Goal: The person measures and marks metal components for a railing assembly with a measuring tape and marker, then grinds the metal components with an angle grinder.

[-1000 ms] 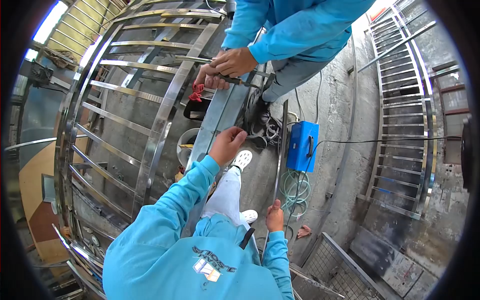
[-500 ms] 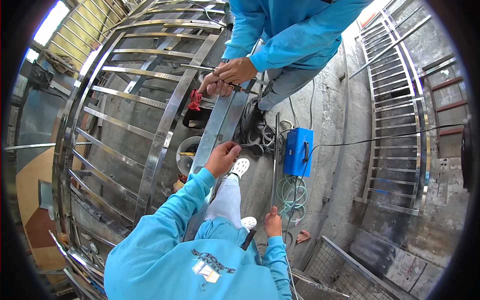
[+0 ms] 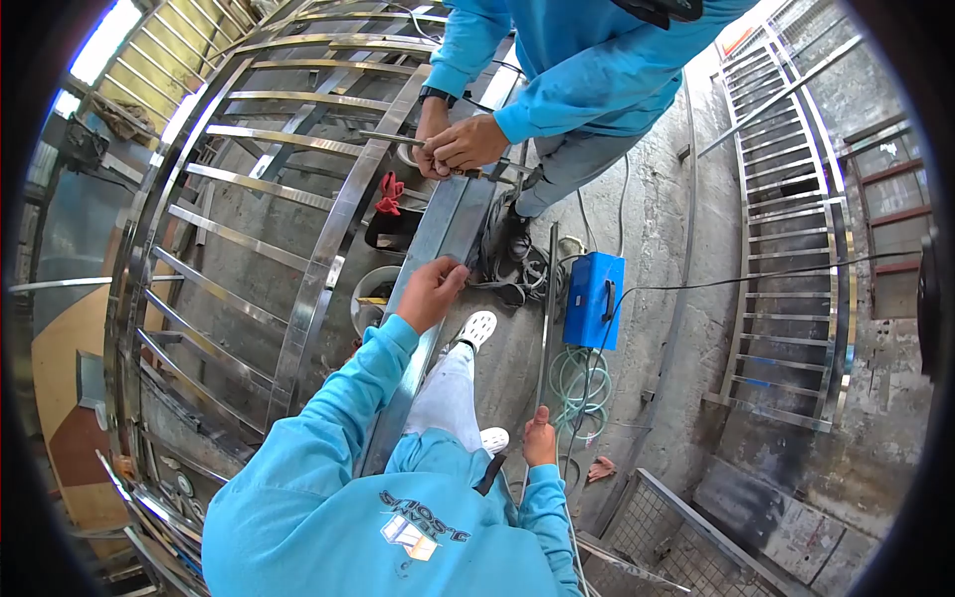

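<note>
My left hand [image 3: 432,295] is closed just over the long grey metal beam [image 3: 446,225]; what its fingers hold, if anything, is too small to tell. Lower right, my right hand [image 3: 540,438] wraps round a long thin metal bar [image 3: 547,328] that reaches up the floor. At the beam's far end, a co-worker's hands [image 3: 456,147] hold a thin rod [image 3: 390,136] across the beam, with a small brass-coloured piece below the fingers.
A large curved metal frame [image 3: 328,234] lies left. A bucket [image 3: 370,298] and red cloth [image 3: 389,193] are beside the beam. Right are a blue box [image 3: 595,300], green hose [image 3: 580,398], cables and another barred frame [image 3: 786,239]. Mesh [image 3: 662,527] stands lower right.
My left hand has shifted slightly up and left along the beam. The co-worker's hands have moved apart a little, and the pointed tool beneath them now shows less clearly.
</note>
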A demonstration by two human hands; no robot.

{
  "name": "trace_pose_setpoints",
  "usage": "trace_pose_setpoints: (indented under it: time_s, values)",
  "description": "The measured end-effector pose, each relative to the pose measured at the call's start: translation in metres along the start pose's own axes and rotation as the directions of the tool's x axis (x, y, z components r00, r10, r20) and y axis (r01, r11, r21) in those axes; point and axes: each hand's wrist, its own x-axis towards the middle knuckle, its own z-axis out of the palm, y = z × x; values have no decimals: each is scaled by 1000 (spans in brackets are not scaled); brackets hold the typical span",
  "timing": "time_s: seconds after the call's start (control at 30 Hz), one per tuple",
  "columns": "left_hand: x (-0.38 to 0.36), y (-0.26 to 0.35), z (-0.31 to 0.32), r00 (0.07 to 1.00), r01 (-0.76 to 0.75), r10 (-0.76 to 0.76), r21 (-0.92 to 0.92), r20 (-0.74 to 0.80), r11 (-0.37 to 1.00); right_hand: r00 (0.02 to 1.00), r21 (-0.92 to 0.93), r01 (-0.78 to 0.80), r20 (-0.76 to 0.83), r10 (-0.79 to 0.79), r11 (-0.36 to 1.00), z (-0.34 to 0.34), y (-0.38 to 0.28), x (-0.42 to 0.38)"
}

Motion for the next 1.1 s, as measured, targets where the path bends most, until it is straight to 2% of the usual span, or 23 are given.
trace_pose_setpoints:
  time_s: [0.07, 0.23, 0.43, 0.57, 0.7, 0.77, 0.87, 0.97, 1.0, 1.1]
  values:
    - [-2, -14, 2, 999, -13, 12, -42, -32, 999, 999, -17, 35, -16, -35, 999, -3, -13, -10]
    - [-12, -12, 8, 1000, 16, -15, 55, -21, 998, 993, -63, 79, -79, -84, 995, -3, -12, -19]
    - [-7, -9, 26, 999, 23, -25, 71, 23, 997, 996, -30, 78, -32, -79, 996, -2, -32, -28]
    - [18, -27, 42, 992, 39, -59, 170, 116, 985, 997, -50, 80, -18, -81, 996, 8, -49, -17]
    - [36, -13, 74, 995, 53, -64, 131, 80, 990, 997, 32, 74, 3, -74, 997, 21, -63, -5]
    - [49, -7, 84, 992, 94, -105, 158, 65, 983, 998, 74, 35, 45, -38, 997, 24, -63, -2]
    - [74, -40, 100, 984, 158, -151, -67, 99, 985, 994, 137, -43, 101, 29, 990, 23, -71, -2]
    - [78, -43, 103, 970, 224, -210, -111, 123, 968, 976, 213, -147, 191, 106, 966, 24, -63, 5]
    - [78, -48, 104, 981, 175, -171, -39, 92, 984, 970, 224, -181, 201, 137, 958, 26, -61, 8]
    - [76, -58, 105, 977, 197, -182, -148, 110, 969, 956, 257, -241, 228, 184, 936, 30, -48, 19]
